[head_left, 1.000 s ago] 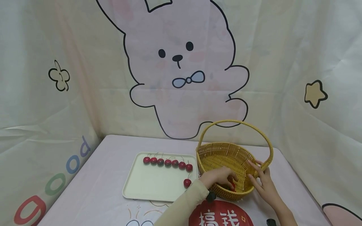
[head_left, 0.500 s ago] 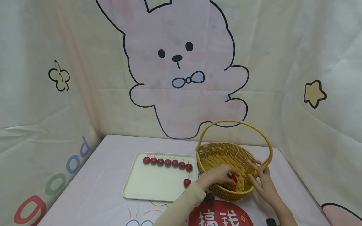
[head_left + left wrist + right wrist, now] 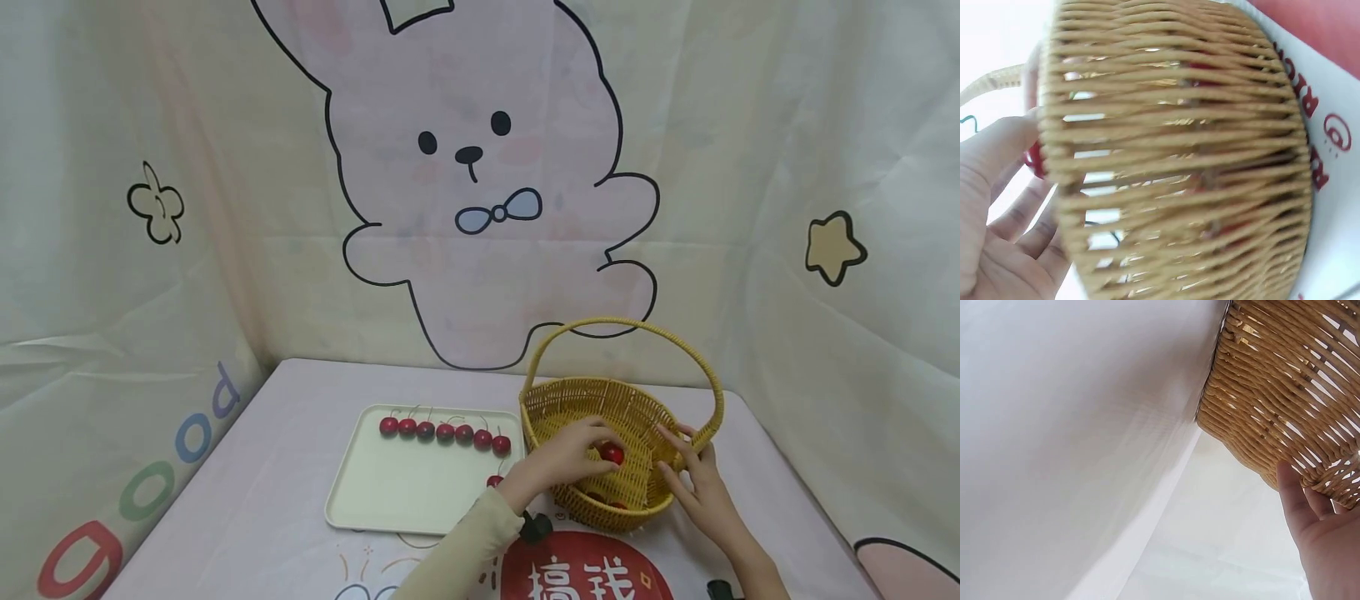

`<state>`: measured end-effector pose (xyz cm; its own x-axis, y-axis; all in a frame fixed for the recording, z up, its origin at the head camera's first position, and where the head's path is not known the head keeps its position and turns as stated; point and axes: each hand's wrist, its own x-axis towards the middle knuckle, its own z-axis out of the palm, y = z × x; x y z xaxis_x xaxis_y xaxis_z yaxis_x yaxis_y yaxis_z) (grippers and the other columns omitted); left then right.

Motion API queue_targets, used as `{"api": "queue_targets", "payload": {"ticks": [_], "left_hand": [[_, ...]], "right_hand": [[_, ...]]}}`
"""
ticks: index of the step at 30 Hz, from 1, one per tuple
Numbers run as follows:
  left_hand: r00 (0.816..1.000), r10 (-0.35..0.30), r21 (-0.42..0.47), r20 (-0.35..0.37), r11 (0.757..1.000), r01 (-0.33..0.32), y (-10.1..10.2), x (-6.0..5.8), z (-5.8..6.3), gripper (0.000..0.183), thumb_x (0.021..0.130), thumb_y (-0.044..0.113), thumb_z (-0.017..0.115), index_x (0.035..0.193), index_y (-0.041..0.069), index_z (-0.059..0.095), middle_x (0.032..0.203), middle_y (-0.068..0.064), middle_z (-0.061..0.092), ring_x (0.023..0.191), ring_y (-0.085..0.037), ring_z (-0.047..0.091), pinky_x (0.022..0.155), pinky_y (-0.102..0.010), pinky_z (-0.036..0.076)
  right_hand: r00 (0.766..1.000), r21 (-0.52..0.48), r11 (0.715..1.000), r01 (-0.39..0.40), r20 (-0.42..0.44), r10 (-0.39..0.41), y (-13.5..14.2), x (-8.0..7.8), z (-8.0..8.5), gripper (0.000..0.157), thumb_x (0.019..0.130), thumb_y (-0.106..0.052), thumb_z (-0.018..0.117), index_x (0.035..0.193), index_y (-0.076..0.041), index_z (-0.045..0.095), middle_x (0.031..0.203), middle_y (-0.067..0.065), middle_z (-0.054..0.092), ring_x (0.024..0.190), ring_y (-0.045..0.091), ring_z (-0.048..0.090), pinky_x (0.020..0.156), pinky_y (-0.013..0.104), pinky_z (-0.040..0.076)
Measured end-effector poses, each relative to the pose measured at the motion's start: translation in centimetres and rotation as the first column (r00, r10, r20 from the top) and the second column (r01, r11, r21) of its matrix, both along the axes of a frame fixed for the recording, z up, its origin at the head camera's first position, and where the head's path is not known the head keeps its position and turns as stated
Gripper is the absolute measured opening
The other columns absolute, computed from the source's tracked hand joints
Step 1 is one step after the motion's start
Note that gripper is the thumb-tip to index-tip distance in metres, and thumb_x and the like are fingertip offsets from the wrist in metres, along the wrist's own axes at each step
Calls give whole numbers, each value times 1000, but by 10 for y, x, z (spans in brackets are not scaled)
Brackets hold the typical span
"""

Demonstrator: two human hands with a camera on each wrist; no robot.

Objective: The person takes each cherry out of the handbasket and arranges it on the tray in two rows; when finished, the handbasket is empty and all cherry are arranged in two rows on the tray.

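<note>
L hand (image 3: 568, 455) pinches cherry (image 3: 612, 452), R hand (image 3: 707, 498) grips basket (image 3: 600, 393); L sleeve (image 3: 471, 533) part-blocks adj. tray (image 3: 408, 487).

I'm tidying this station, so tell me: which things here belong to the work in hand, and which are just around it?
In use:
left hand
cherry it holds
basket
right hand, touching the basket
tray
row of cherries

Just surroundings:
cartoon backdrop
table

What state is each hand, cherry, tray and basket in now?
Left hand, pinching one red cherry over the basket.
Right hand, holding the basket near its handle.
Basket, upright, handle raised.
Red fruit inside it, mostly hidden.
Tray, flat, left of the basket.
Seven cherries, lined along its far edge.
Eighth cherry, apart on the tray, partly covered.
</note>
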<state>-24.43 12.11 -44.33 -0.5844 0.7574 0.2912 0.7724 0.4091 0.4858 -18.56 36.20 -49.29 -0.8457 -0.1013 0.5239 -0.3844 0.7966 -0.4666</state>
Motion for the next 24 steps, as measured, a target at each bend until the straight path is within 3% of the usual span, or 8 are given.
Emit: {"api": "queue_targets", "payload": {"ticks": [10, 17, 24], "left_hand": [[999, 42, 51, 16, 998, -42, -23, 5, 11, 35, 88, 24, 64, 122, 19, 59, 118, 8, 59, 104, 0, 53, 85, -10, 43], [995, 92, 73, 36, 993, -95, -42, 7, 12, 38, 87, 25, 65, 123, 18, 59, 118, 5, 57, 102, -1, 53, 81, -12, 45], [991, 130, 149, -36, 981, -123, -61, 9, 12, 39, 85, 23, 68, 122, 17, 61, 114, 4, 56, 100, -4, 54, 83, -14, 46]], "right_hand": [[1000, 10, 1000, 2, -29, -2, -1, 0, -1, 59, 85, -2, 63, 139, -14, 42, 137, 23, 27, 102, 21, 39, 68, 32, 44], [1000, 7, 1000, 3, -24, -3, -1, 0, 0, 59, 85, -2, 63, 139, -15, 42, 136, 24, 27, 101, 23, 41, 69, 32, 43], [1000, 3, 1000, 9, -19, -9, -2, 0, 1, 59, 85, -2, 63, 139, -15, 42, 136, 24, 27, 103, 25, 42, 69, 33, 44]]}}
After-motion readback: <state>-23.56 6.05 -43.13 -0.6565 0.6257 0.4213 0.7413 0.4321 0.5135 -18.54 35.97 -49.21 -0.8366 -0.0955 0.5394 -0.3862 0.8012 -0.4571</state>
